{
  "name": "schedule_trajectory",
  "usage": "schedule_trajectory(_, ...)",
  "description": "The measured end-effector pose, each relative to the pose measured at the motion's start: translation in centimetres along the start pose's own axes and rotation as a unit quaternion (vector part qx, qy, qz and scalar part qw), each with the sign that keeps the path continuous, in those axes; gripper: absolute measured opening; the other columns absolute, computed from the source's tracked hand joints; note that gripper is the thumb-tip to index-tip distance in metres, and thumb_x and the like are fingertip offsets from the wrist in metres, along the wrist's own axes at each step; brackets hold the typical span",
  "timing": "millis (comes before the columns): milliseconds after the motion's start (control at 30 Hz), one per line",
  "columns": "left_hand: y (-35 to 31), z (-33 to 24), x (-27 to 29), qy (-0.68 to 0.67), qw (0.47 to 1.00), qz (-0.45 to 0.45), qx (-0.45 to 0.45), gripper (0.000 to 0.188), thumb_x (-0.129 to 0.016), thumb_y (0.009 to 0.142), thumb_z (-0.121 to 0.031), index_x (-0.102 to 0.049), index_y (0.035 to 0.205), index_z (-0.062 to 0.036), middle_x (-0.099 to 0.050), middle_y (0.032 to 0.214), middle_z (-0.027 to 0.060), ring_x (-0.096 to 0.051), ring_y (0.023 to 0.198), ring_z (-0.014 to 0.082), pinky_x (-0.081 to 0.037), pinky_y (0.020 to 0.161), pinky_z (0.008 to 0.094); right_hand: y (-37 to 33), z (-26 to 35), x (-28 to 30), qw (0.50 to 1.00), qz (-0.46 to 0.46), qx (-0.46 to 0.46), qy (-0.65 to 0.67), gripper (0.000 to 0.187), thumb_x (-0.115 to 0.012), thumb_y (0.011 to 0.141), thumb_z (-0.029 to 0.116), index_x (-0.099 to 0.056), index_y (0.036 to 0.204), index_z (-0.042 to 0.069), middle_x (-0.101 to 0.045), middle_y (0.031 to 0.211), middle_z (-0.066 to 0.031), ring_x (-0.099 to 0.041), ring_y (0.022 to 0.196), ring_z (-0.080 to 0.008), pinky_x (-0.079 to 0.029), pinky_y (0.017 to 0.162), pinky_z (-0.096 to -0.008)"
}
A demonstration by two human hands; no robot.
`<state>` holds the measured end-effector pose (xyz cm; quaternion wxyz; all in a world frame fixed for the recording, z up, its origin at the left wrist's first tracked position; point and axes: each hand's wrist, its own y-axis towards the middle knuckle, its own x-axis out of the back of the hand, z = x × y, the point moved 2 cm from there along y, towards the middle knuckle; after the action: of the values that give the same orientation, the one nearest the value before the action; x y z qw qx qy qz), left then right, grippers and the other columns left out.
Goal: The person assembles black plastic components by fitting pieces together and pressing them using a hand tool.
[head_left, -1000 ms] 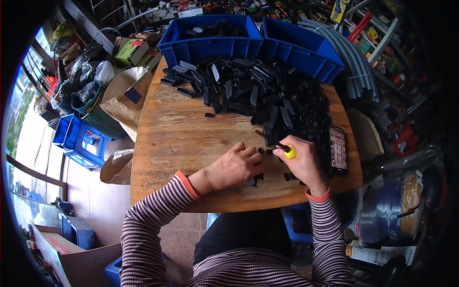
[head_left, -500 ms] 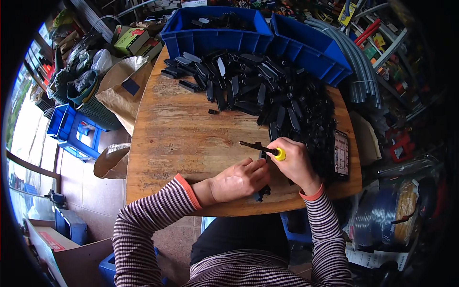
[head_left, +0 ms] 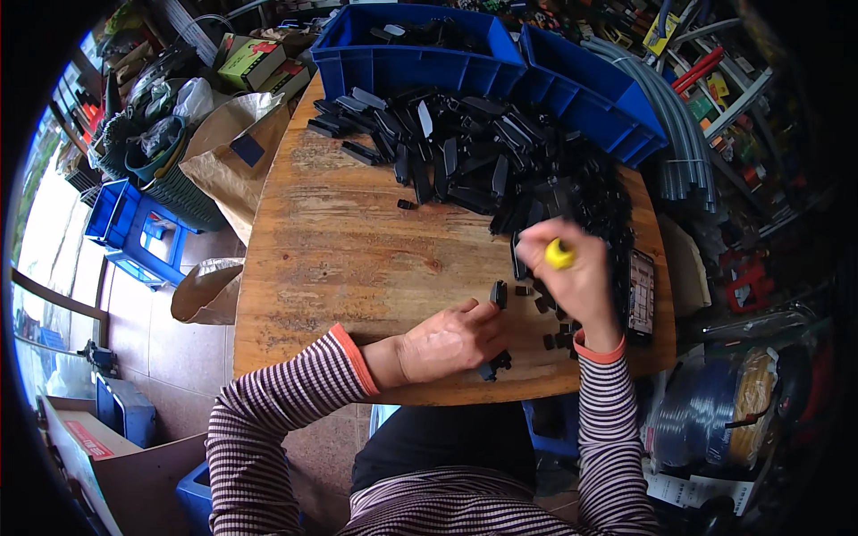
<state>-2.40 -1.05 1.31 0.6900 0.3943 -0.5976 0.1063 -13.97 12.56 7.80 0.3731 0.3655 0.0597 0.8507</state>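
My left hand (head_left: pixel 454 339) rests near the table's front edge, its fingers closed on a small black plastic piece (head_left: pixel 500 294) that sticks up past the fingertips. To its right, my right hand (head_left: pixel 579 277) is raised and blurred by motion. It grips a screwdriver-like tool with a yellow handle (head_left: pixel 560 254); the dark shaft is smeared and hard to make out. Several small black blocks (head_left: pixel 561 340) lie on the wood between and beside the hands. Beyond them spreads a large heap of long black plastic pieces (head_left: pixel 465 152). Another dark part (head_left: pixel 494 364) lies below my left hand.
Two blue bins (head_left: pixel 420 70) stand at the far side of the wooden table (head_left: pixel 357 250); the left one holds dark parts. A phone (head_left: pixel 640 295) lies at the right edge. Paper bags (head_left: pixel 228 165) stand left of the table, coiled grey tubing (head_left: pixel 684 152) at the far right.
My right hand has lifted away from my left hand, up and to the right, and the tool has swung away from pointing left. The piece in my left hand is now exposed.
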Motion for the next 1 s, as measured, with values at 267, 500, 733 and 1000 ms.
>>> schedule_trajectory(267, 0.4, 0.2, 0.3, 0.000, 1.000, 0.001, -0.014, 0.038, -0.058, 0.077, -0.017, -0.061, 0.111, -0.0018, -0.061, 0.120, 0.0123, -0.057, 0.109, 0.0239, -0.050, 0.085, 0.0316, -0.7, -1.8, -1.8, 0.976, -0.167, -0.026, 0.138, 0.015, -0.067, 0.091, 0.015, -0.059, 0.087, 0.003, -0.064, 0.070, -0.0032, -0.058, 0.060, -0.0056, -0.048, 0.056, -0.0192)
schedule_trajectory(500, -0.2, -0.7, 0.5, 0.075, 0.997, 0.011, -0.004, 0.038, -0.057, 0.078, -0.017, -0.061, 0.113, -0.0020, -0.061, 0.121, 0.0125, -0.058, 0.110, 0.0233, -0.050, 0.084, 0.0317, 0.0, 2.0, -0.6, 0.942, -0.234, 0.035, 0.237, 0.015, -0.065, 0.092, 0.016, -0.056, 0.086, 0.006, -0.063, 0.073, -0.0048, -0.058, 0.062, -0.0070, -0.047, 0.058, -0.0209)
schedule_trajectory(733, 0.3, 0.0, 0.2, 0.048, 0.999, -0.006, -0.017, 0.039, -0.057, 0.078, -0.017, -0.061, 0.115, -0.0027, -0.060, 0.123, 0.0119, -0.058, 0.112, 0.0238, -0.050, 0.085, 0.0321, -0.5, -0.6, -2.0, 0.964, -0.166, -0.029, 0.208, 0.015, -0.066, 0.091, 0.015, -0.057, 0.085, 0.005, -0.065, 0.074, -0.0042, -0.059, 0.064, -0.0075, -0.049, 0.060, -0.0233)
schedule_trajectory(1000, 1.2, 2.5, 0.6, -0.033, 0.998, 0.040, 0.034, 0.045, -0.064, 0.074, -0.018, -0.061, 0.117, -0.0054, -0.061, 0.122, 0.0090, -0.058, 0.112, 0.0257, -0.049, 0.084, 0.0317, -4.6, -4.3, -0.3, 0.976, -0.002, -0.061, -0.209, 0.015, -0.073, 0.077, 0.006, -0.065, 0.087, 0.000, -0.065, 0.081, -0.0123, -0.065, 0.073, -0.0278, -0.051, 0.066, -0.0336)
